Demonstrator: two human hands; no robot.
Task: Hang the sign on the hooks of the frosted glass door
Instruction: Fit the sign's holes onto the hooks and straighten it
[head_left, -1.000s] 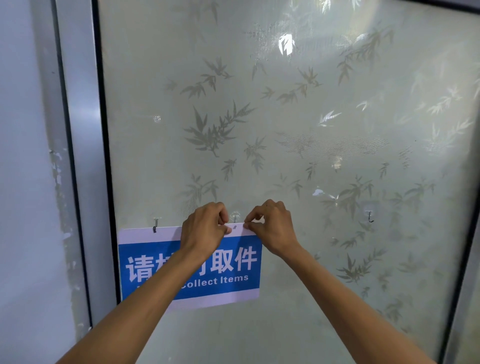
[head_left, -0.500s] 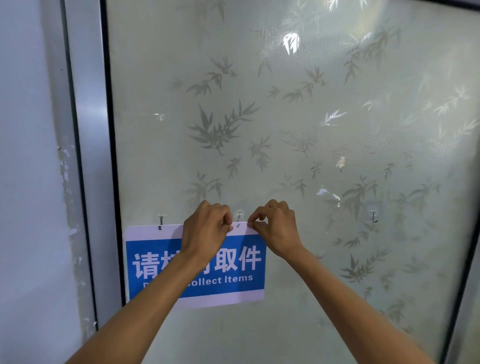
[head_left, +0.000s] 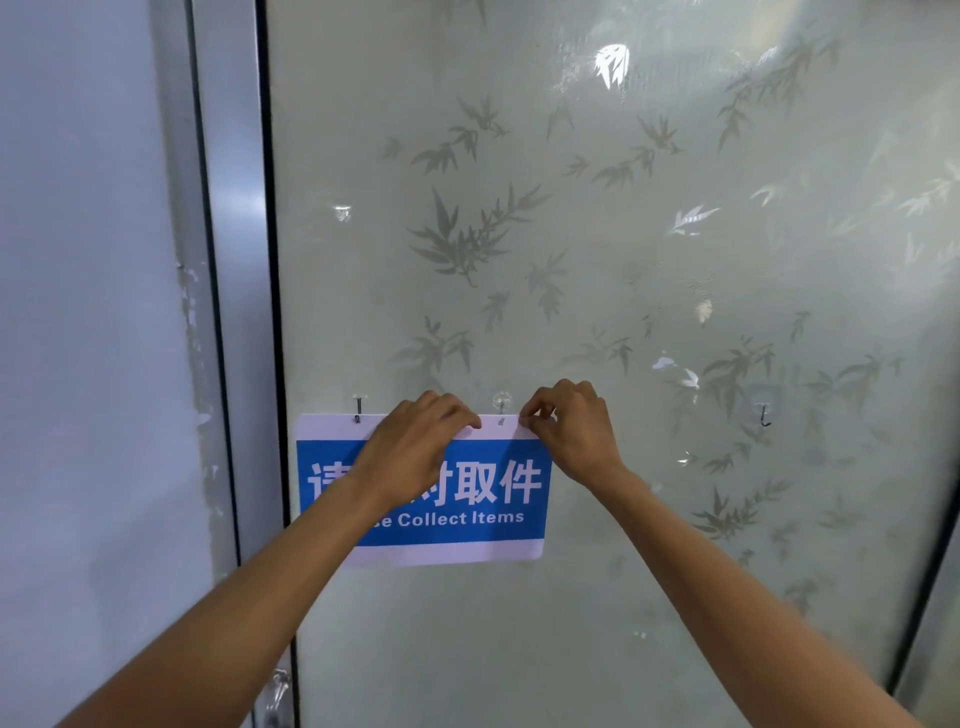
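Both hands pinch the sign's (head_left: 441, 551) top edge, left hand (head_left: 410, 447) and right hand (head_left: 571, 431) flanking the second hook (head_left: 502, 410); the first hook (head_left: 358, 409) looks threaded; next, seat the hole, apparently just under it, then release.

My two arms are bare up to the picture edge; no sleeve shows. My left hand (head_left: 415, 447) and right hand (head_left: 574, 431) wear nothing.

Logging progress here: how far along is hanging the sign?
Done: the sign already hangs from the left hook. In hand: left hand and right hand pinch its top edge at the middle hook. Left: confirm seating, then let go.
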